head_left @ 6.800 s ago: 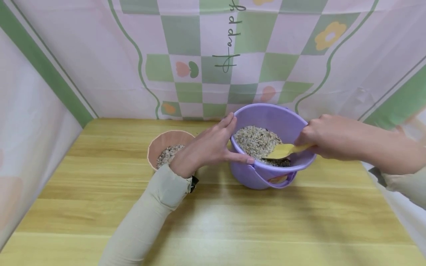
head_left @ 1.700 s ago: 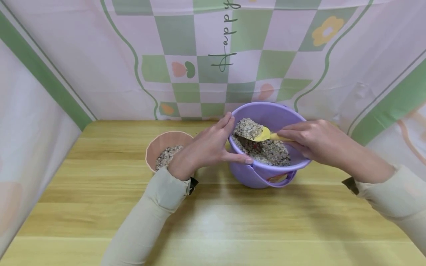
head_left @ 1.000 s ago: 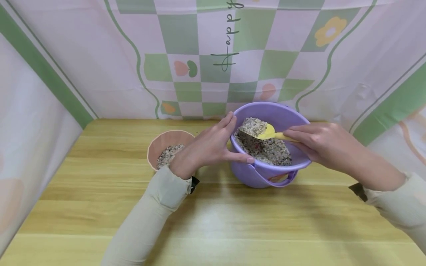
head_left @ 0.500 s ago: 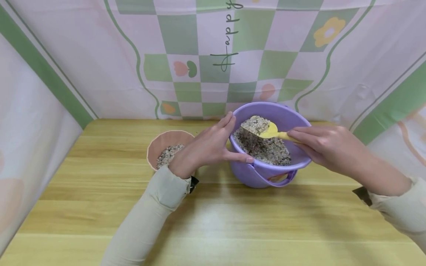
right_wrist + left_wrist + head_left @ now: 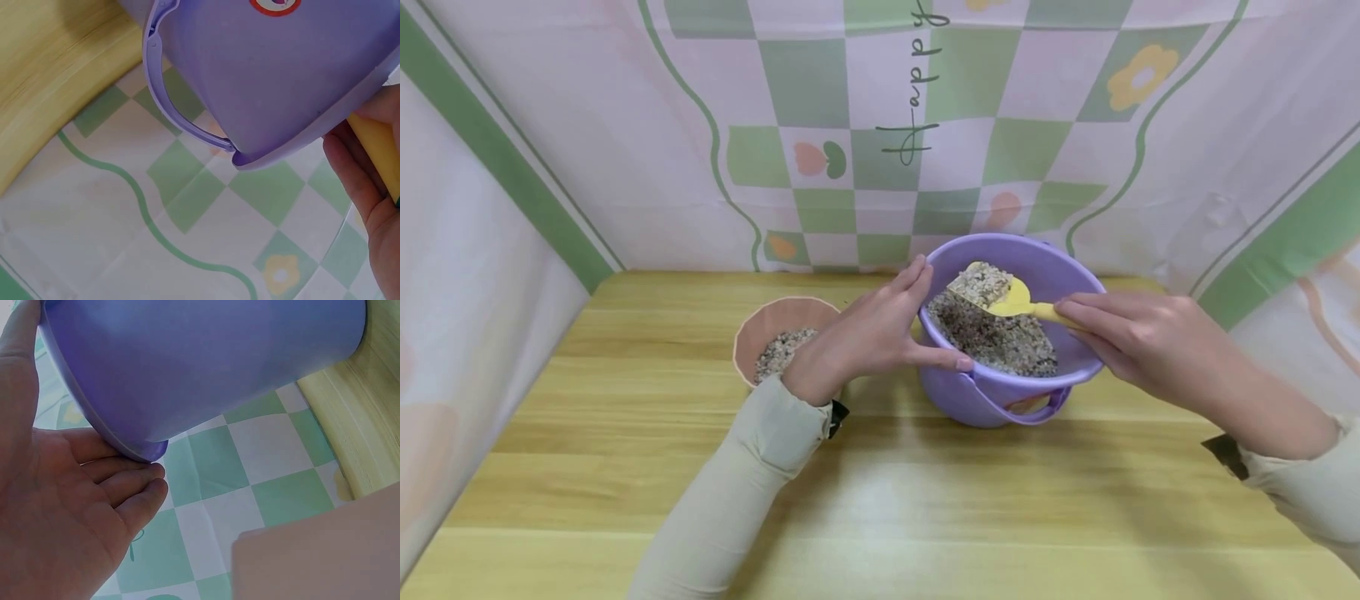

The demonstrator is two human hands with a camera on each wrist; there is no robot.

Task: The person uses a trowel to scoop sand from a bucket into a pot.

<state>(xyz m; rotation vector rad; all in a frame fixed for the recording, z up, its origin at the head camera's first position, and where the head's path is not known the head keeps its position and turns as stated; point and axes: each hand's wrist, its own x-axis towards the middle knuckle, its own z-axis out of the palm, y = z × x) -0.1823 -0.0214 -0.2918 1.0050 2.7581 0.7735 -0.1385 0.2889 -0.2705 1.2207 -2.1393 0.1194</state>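
A purple bucket [image 5: 958, 400] with pale, speckled coarse grains [image 5: 1011, 342] inside stands right of the middle in the head view. My left hand [image 5: 876, 333] rests against its left rim, thumb on the near side and straight fingers toward the far side; the left wrist view has these fingers [image 5: 134, 481] touching the rim from outside. My right hand [image 5: 1157, 346] grips the handle of a yellow toy shovel [image 5: 1018, 296], whose blade bears a heap of grains over the bucket. In the right wrist view, fingers [image 5: 356, 172] lie about the yellow handle [image 5: 378, 147].
Left of the bucket, an orange-pink ribbed bowl [image 5: 756, 333] holds more grains, partly hidden by my left wrist. Both stand on a wooden table [image 5: 880, 508]. A checked green-and-white cloth [image 5: 887, 150] hangs close behind. The bucket's handle [image 5: 1030, 417] hangs at its front.
The shovel has come up from the grains with a heap on its blade, then shifted slightly right. My right hand has drawn back right and downward in the view. My left hand stays at the rim.
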